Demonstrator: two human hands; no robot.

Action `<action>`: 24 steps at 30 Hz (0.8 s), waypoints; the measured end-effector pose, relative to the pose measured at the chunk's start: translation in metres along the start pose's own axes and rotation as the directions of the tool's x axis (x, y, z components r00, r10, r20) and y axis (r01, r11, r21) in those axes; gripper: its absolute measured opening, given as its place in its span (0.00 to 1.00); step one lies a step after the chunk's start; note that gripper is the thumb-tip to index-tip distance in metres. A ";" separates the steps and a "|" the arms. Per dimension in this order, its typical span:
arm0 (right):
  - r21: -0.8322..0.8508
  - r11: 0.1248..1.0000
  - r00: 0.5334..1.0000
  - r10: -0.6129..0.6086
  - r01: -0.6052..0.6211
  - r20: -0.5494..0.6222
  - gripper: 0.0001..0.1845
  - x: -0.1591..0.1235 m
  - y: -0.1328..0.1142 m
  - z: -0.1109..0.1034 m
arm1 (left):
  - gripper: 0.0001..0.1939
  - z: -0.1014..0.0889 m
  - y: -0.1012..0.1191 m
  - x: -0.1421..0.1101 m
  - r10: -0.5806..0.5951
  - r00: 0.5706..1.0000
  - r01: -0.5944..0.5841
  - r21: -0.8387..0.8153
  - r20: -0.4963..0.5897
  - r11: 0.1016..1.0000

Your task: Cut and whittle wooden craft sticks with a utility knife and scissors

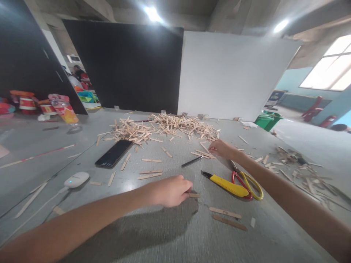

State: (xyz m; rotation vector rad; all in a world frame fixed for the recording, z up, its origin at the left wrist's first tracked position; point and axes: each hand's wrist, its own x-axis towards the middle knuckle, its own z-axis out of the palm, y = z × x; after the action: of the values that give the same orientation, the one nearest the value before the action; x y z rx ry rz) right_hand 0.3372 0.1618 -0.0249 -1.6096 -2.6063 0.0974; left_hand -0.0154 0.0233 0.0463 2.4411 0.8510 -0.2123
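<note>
My left hand (173,190) is closed above the middle of the grey table, and a short end of a wooden craft stick (195,195) sticks out past its fingertips. Farther off, my right hand (221,149) has its fingers curled down beside a few craft sticks (205,155) at the right end of a loose heap (183,125). Whether a stick is between those fingers is hidden. A black pen (192,161) lies between the hands. A yellow utility knife (229,185) rests by scissors (253,185) with red and yellow handles, partly under my right forearm.
A phone (114,154) and a white corded device (77,180) lie at left. A bottle (65,109) stands farther back. Two sticks (225,212) lie near front right, and wood scraps (309,179) at far right. Black (137,65) and white panels (233,73) border the back.
</note>
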 end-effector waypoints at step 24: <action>0.208 0.978 0.909 0.095 -0.010 -0.405 0.11 -0.073 -0.109 -0.036 | 0.19 0.033 0.032 -0.012 0.308 0.777 -0.317 0.082 -0.549 0.945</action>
State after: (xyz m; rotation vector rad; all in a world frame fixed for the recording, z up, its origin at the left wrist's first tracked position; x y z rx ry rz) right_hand 0.2763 0.0482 0.0192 -1.4449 -2.1579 0.0189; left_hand -0.0044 -0.0214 0.0364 2.6152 0.6393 0.6641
